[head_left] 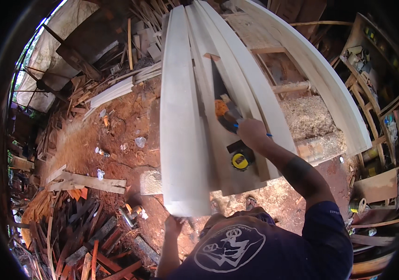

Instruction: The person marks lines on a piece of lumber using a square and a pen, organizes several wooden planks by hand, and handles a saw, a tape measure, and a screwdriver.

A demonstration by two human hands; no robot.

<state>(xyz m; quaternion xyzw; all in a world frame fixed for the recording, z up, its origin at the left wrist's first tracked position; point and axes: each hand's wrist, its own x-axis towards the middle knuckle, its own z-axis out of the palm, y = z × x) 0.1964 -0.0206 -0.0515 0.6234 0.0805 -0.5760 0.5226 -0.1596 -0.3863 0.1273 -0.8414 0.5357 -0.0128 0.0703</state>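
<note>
A long pale board runs away from me on the left of a bench. My left hand is at its near end, fingers closed on the edge and partly hidden by it. Further up and to the right, my right hand is closed around a thin blue pen-like stick, whose ends show on either side of the fist. Just beyond that hand lies a dark tapering tool with an orange-brown part, perhaps a handsaw. A yellow and black tape measure rests nearer to me on a middle board.
More long pale boards lie to the right, above heaped wood shavings. Scrap timber is piled at the lower left. A plank and small litter lie on the reddish dirt floor. Cluttered shelving stands at the right.
</note>
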